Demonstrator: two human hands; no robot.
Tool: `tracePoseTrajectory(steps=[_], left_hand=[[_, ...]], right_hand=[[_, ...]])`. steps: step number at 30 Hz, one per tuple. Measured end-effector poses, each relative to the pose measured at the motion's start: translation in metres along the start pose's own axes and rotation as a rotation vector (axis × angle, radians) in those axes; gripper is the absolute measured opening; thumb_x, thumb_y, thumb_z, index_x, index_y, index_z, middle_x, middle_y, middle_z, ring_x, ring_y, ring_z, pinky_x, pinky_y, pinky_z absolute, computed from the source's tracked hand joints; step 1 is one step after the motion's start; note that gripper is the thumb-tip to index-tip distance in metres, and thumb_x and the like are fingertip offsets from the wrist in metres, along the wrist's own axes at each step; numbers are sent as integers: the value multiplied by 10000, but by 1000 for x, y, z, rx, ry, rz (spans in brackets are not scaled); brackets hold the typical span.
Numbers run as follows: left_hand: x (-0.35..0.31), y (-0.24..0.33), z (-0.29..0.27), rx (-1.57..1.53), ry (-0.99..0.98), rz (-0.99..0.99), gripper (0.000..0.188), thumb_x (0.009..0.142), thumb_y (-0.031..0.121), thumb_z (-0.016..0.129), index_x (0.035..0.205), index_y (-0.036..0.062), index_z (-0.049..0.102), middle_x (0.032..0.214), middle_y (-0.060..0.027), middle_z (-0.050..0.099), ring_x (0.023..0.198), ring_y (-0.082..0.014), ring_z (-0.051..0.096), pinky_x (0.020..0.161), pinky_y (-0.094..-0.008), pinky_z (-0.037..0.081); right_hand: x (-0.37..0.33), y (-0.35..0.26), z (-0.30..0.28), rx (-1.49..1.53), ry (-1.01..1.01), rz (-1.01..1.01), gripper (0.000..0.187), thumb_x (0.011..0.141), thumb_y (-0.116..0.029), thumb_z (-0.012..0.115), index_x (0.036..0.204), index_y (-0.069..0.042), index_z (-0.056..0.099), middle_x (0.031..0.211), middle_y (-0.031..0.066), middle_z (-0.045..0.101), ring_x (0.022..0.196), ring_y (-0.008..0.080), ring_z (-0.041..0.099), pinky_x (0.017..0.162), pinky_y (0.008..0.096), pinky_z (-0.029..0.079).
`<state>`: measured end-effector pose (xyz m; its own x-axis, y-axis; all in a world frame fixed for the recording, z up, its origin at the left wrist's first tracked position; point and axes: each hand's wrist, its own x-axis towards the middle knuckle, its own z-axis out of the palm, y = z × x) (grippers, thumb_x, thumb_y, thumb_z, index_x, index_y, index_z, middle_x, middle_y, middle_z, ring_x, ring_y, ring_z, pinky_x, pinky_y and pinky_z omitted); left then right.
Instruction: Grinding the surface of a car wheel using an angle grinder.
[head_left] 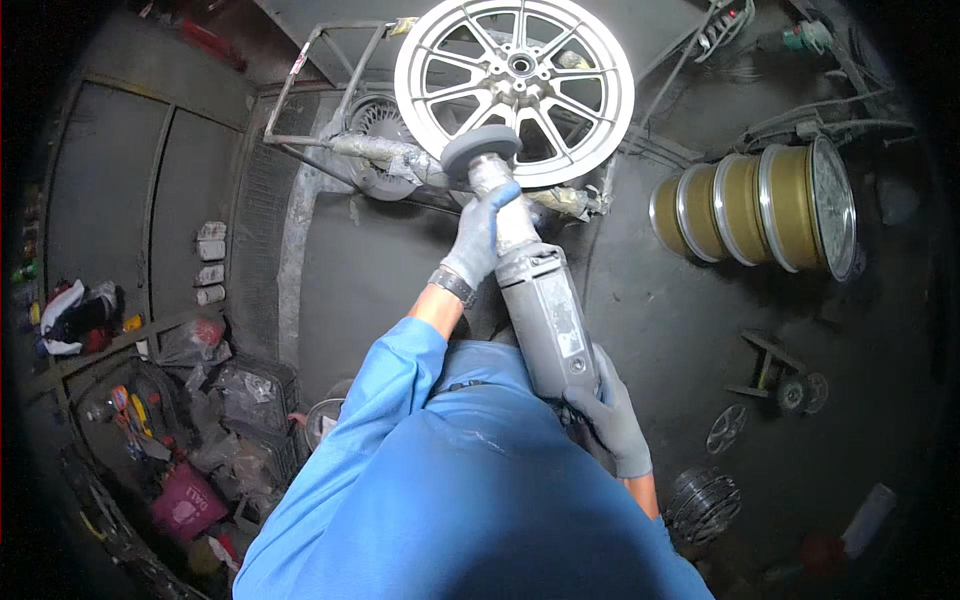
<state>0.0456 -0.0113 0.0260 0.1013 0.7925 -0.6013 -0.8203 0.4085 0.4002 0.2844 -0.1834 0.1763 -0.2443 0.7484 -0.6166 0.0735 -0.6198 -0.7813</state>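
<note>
Polishing machine [545, 310], long, grey and dust-coated, runs up the centre of the frame from the person's waist to a silver spoked wheel [515, 85] at the top centre. The left hand [480, 235], in a grey knit glove, is closed around the neck of the machine just behind its head. The right hand [610, 415], gloved the same way, is wrapped around the rear of the body, low and right of centre. Both arms come up from the lower edge in bright blue sleeves.

At the front of the machine a round grey buffing pad [480, 148] sits against the lower left rim of the wheel, touching it or very nearly. The wheel is mounted upright on a dusty metal stand [330, 90] with a padded, taped arm. Its spokes and rim look pale and fairly even in shine; whether the pad is spinning cannot be told.

Judging by this, work on the wheel is under way, with the pad at one stretch of the rim and the rest of the circle not clearly finished or unfinished.

Farther out, at the right of the frame, a row of gold-coloured rims [760, 200] lies stacked side by side. The floor [690, 330] is dark and coated in grey dust. At the lower left, bags and coloured clutter [190, 440] are heaped beside a wall.
</note>
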Motion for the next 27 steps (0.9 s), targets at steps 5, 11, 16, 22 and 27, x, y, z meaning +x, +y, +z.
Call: tracePoseTrajectory(steps=[5,11,16,22,27], left_hand=[[-10,18,-8,108,49,103,380,927,235,734,1168,-33,612,962,-143,711,811,-263,728,750,-406,631],[-11,-27,23,108,50,107,382,940,242,729,1196,-11,600,979,-144,704,807,-257,722,748,-392,630],[14,-73,66,91,-17,50,290,940,201,736,1131,24,609,878,-127,690,729,-257,710,663,-393,620],[31,-92,93,8,-95,22,218,961,179,716,1086,32,616,887,-112,694,709,-233,703,642,-365,606],[16,-82,78,54,-40,36,253,963,195,716,1134,30,627,912,-114,699,714,-243,708,634,-367,611]], right_hand=[[17,13,-3,43,-49,20,705,934,-107,706,1549,34,390,1460,127,532,1349,189,510,1131,332,405],[1,19,-46,-33,0,9,706,934,-104,706,1549,34,388,1444,127,540,1333,185,518,1122,325,414],[-15,8,-86,-97,102,28,691,938,-88,692,1549,29,391,1439,120,539,1320,186,524,1132,330,402],[-17,-3,-105,-104,143,10,658,949,-58,659,1547,21,397,1438,111,533,1341,190,504,1152,339,379],[-16,3,-94,-116,129,8,655,952,-76,675,1541,17,404,1436,108,533,1343,190,499,1155,340,373]])
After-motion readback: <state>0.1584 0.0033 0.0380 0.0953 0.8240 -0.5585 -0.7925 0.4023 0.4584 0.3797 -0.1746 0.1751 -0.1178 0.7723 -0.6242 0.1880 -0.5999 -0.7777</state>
